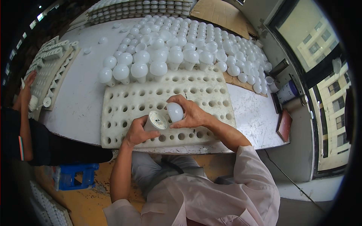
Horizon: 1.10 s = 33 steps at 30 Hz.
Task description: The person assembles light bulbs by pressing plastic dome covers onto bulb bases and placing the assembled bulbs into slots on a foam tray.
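My left hand (137, 132) is closed round a white bulb base (157, 120), its open top tilted up and showing a pale disc with a small dark part in the middle. Just to the right, my right hand (191, 113) grips a white dome-shaped bulb cover (175, 112) between thumb and fingers. The cover is held on its side, close to the base's rim; whether they touch I cannot tell. Both are above a white foam tray (196, 101) with rows of round holes. Assembled bulbs (139, 70) stand upright in the tray's far rows.
Many loose white covers (241, 64) spread over the table (75, 101) behind the tray. Stacked trays of bulbs (139, 8) stand at the back. Right, by the window, are a blue-white container (288, 92) and a red booklet (284, 125). A co-worker's hand (28, 81) is at left, near another foam tray (56, 81).
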Motion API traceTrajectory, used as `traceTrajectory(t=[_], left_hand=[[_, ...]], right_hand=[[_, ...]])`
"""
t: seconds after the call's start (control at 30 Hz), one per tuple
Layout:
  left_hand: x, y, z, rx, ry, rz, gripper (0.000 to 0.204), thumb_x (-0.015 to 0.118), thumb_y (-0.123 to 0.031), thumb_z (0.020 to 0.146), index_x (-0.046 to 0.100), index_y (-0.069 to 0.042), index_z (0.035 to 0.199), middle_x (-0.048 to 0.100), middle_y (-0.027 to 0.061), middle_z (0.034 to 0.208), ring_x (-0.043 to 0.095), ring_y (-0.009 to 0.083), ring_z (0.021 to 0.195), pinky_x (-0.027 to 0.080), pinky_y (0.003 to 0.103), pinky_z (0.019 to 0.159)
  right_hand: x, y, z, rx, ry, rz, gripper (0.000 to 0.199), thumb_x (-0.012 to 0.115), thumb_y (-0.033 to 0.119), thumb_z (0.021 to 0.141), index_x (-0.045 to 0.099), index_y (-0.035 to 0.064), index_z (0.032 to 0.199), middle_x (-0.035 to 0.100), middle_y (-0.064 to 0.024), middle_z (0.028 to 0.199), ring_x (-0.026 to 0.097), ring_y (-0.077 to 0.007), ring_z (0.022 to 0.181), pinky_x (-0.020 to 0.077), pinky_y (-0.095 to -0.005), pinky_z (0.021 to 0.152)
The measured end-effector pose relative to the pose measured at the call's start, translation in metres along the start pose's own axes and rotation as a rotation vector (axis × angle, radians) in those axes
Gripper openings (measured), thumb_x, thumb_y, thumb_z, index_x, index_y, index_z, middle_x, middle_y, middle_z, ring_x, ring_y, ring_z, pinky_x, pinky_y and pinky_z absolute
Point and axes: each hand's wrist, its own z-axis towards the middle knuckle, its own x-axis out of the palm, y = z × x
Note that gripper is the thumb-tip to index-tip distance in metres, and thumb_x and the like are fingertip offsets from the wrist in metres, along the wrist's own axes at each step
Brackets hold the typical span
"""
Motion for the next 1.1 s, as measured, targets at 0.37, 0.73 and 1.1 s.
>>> traceTrajectory(t=[0.37,0.73,1.1], left_hand=[[-0.002,-0.006,0.005,-0.081,0.082,0.160,0.047,0.083,-0.018,0.066,0.064,0.003,0.103,0.067,0.0063,0.080,0.062,0.0101,0.068,0.050,0.026,0.059],[0.001,-0.011,0.008,-0.177,0.089,0.236,0.045,0.083,-0.022,0.065,0.065,0.004,0.098,0.067,0.0070,0.075,0.063,0.0114,0.066,0.050,0.027,0.059],[0.005,-0.017,0.007,-0.113,0.079,0.422,0.044,0.083,-0.022,0.064,0.067,0.004,0.096,0.070,0.0110,0.081,0.066,0.0158,0.074,0.052,0.030,0.069]], right_hand=[[0.015,-0.024,-0.004,-0.190,0.007,0.028,0.088,0.086,0.024,0.066,0.038,0.0091,0.139,0.056,-0.0103,0.120,0.056,-0.0244,0.113,0.0454,-0.0371,0.097],[0.017,-0.009,-0.002,-0.071,0.121,-0.224,0.084,0.085,0.027,0.064,0.043,0.0086,0.134,0.056,-0.0142,0.120,0.056,-0.0321,0.111,0.0458,-0.0421,0.093],[0.020,0.002,0.002,-0.095,0.198,-0.339,0.085,0.081,0.027,0.067,0.037,0.0044,0.135,0.054,-0.0226,0.114,0.059,-0.0411,0.100,0.0487,-0.0467,0.085]])
